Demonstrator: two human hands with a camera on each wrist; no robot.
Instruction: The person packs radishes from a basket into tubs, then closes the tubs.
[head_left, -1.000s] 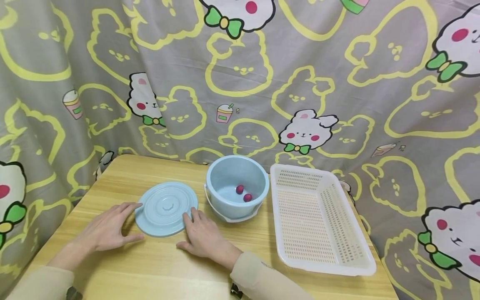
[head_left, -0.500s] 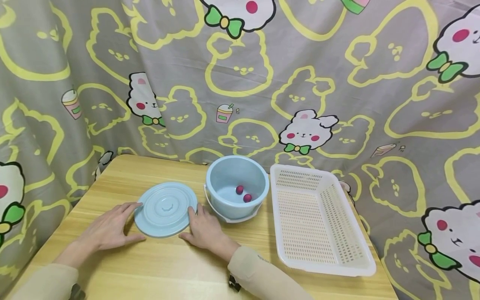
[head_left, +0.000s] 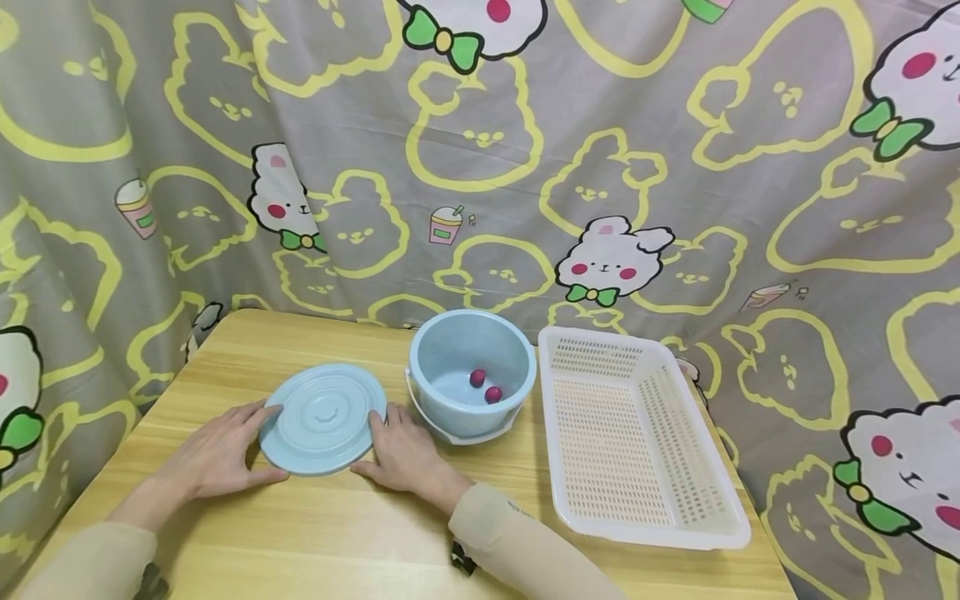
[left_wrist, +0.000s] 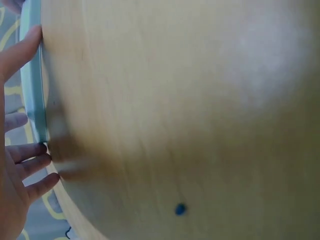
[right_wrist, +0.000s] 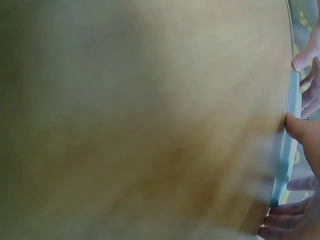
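Note:
A round, light-blue lid [head_left: 315, 442] with concentric rings and a small knob lies on the table, between both hands. At its left side is my left hand [head_left: 213, 454], the index fingertip overlapping the rim and the thumb reaching along its near edge. My right hand [head_left: 405, 454] is on the opposite side, index finger on the right rim, thumb at the near right edge. Both wrist views show the lid edge-on, with spread, mostly straight fingers at it. Right of that hand stands a matching blue bucket [head_left: 465, 421], its handle lowered, with two dark-red balls [head_left: 477, 378] inside.
A white perforated plastic basket [head_left: 570, 512] stands on the right of the wooden table [head_left: 322, 542], close to the bucket. Behind the table hangs a grey curtain [head_left: 517, 275] printed with cartoon animals.
The lid has slid slightly left toward my left hand. My right hand first shifted a little right along the lid's edge, then left with it. The bucket, balls and basket stay put.

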